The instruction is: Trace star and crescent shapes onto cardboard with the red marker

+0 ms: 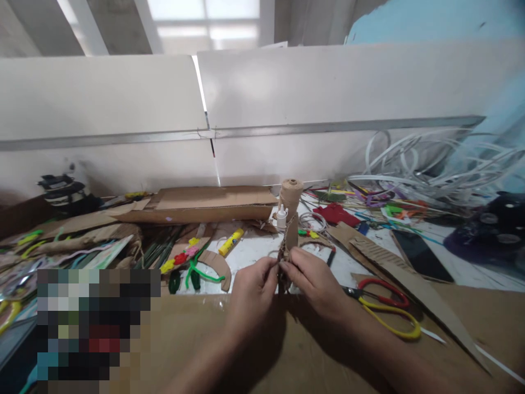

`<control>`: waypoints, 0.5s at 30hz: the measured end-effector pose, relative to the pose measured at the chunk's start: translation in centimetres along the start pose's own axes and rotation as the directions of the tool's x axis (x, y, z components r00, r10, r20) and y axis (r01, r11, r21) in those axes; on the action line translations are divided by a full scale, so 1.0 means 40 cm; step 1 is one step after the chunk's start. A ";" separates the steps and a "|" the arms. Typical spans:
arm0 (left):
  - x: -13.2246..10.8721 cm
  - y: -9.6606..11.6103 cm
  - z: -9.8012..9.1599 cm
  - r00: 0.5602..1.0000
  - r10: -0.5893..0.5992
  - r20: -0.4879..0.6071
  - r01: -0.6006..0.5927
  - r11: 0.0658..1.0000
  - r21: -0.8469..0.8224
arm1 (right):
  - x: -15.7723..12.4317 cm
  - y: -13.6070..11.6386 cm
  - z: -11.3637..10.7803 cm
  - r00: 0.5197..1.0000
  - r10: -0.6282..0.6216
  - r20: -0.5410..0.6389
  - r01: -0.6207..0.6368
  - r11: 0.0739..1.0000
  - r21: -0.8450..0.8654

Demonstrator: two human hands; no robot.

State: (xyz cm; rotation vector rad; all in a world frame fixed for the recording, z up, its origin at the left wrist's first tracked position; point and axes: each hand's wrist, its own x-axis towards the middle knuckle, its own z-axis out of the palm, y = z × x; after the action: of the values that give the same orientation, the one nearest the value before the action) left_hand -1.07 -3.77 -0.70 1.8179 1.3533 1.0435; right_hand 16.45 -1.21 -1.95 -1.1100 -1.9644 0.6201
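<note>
Between both hands stands a narrow strip of brown cardboard [291, 232] with a ragged, torn edge, raised above the cardboard sheet on the table. My left hand [256, 282] pinches its lower left side between thumb and fingers. From the other side my right hand [309, 276] grips the same strip, thumbs nearly meeting. The strip's lower end is partly hidden by the fingers. Just behind it are a small white glue bottle [281, 219] and a spool of brown twine [291, 192]. Scissors with red and yellow handles [389, 320] lie beside my right forearm.
A yellow glue stick [231, 242] and pipe-cleaner flowers [186, 256] lie left of centre. Long cardboard pieces [410, 284], a dark phone [420, 254] and coiled white strips [414, 158] occupy the right. A flat cardboard box [205, 205] sits before the white partition [328, 87].
</note>
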 end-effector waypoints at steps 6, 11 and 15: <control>-0.001 0.003 -0.005 1.000 0.009 0.012 -0.009 1.000 -0.007 | 0.001 0.002 -0.004 1.000 0.019 0.014 -0.019 0.998 0.057; 0.000 0.005 -0.013 1.000 0.010 0.030 -0.009 1.000 -0.004 | -0.008 0.003 0.004 0.998 0.060 0.023 -0.062 0.989 0.137; -0.002 0.014 -0.019 0.999 0.000 0.051 -0.001 1.000 0.015 | -0.011 -0.005 0.004 0.996 0.091 -0.006 -0.088 0.977 0.196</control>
State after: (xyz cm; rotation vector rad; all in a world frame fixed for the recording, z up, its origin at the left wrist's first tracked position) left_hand -1.47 -3.99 0.12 1.8434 1.3337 0.9834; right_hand 16.37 -1.72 -2.06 -1.0809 -1.8049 0.8319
